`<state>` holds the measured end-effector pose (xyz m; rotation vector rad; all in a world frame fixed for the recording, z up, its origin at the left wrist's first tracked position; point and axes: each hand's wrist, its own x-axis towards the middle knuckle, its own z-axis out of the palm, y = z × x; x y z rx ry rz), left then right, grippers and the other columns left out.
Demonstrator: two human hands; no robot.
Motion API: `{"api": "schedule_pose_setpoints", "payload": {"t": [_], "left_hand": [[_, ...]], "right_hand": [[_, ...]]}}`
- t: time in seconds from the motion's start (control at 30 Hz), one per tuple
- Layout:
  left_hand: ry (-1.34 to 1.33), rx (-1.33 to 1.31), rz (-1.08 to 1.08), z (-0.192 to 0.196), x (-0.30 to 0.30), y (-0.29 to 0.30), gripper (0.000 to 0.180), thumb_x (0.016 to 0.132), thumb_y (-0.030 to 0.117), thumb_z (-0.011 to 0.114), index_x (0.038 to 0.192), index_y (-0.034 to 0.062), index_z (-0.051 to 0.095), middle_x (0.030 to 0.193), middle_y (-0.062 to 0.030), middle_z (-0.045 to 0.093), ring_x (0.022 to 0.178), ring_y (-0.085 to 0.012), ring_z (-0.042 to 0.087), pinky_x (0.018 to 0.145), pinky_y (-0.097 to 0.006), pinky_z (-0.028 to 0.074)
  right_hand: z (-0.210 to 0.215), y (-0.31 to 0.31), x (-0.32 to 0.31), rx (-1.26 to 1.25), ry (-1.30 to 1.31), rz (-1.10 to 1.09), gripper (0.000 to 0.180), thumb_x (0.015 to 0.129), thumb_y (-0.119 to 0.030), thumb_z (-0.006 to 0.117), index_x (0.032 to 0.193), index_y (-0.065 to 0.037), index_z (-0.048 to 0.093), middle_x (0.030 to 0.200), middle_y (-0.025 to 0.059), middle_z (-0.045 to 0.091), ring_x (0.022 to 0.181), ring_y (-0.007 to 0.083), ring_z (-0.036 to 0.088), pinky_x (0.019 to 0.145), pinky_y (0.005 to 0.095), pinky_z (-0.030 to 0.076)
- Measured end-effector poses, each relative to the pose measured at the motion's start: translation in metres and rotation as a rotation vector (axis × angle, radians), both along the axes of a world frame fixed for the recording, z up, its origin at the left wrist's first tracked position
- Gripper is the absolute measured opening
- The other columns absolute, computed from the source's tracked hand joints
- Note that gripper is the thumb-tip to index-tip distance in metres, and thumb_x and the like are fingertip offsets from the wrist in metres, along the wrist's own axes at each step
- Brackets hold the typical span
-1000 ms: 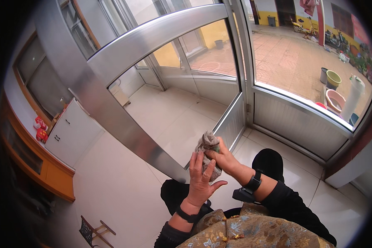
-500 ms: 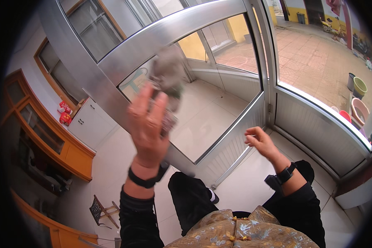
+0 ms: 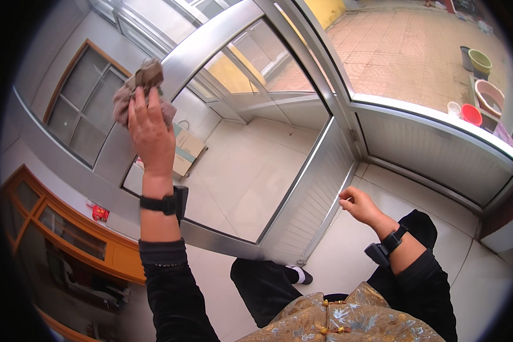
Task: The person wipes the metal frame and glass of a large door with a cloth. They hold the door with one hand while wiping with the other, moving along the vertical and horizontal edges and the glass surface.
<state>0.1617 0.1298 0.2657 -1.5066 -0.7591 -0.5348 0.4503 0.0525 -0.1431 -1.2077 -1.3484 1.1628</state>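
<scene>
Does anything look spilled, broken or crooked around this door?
Nothing visibly spilled or broken stands out. The crumpled grey-brown cloth is bunched, but the left hand is holding it. The silver metal-framed glass door has bowed edges, which look like fisheye distortion.

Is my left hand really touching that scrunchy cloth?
Touching: the head view shows your left hand with its fingers lying right over the crumpled cloth, which bunches out on both sides.
</scene>
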Motion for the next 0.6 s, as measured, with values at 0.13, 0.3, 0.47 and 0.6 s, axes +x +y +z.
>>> {"api": "schedule_pose_setpoints", "payload": {"t": [0.13,0.3,0.47,0.6], "left_hand": [[0.124,-0.075,-0.104,0.009,0.046,0.063,0.074,0.075,0.006,0.077,0.141,0.0121,0.043,0.146,-0.0145,0.04,0.129,-0.0364,0.045,0.107,-0.042,0.041],[0.086,-0.093,-0.227,0.028,0.101,0.147,0.079,0.074,0.014,0.079,0.142,0.0112,0.04,0.146,-0.0157,0.04,0.129,-0.0367,0.048,0.105,-0.042,0.043],[0.132,0.0,-0.202,0.055,0.146,0.234,0.078,0.079,0.029,0.077,0.143,0.0109,0.037,0.144,-0.0152,0.044,0.13,-0.0358,0.047,0.107,-0.046,0.041],[0.098,0.119,-0.129,0.054,0.187,0.284,0.07,0.082,0.039,0.071,0.141,0.0159,0.043,0.14,-0.0131,0.051,0.129,-0.0354,0.048,0.105,-0.051,0.04]], "right_hand": [[0.019,-0.012,-0.013,0.127,-0.096,0.058,0.024,0.09,-0.017,0.066,0.107,-0.001,0.063,0.103,0.0143,0.066,0.087,0.0266,0.067,0.078,0.0372,0.054],[0.035,-0.024,-0.018,0.169,-0.086,0.15,0.022,0.091,-0.016,0.064,0.108,-0.003,0.061,0.105,0.0154,0.06,0.087,0.0284,0.066,0.079,0.0395,0.053],[0.04,-0.031,-0.007,0.155,-0.074,0.178,0.022,0.091,-0.016,0.064,0.109,-0.005,0.058,0.102,0.0142,0.057,0.084,0.0273,0.065,0.075,0.039,0.052],[0.039,-0.032,0.005,0.134,-0.05,0.163,0.02,0.092,-0.014,0.064,0.109,-0.005,0.058,0.101,0.0133,0.057,0.083,0.0259,0.065,0.075,0.0383,0.052]]}}
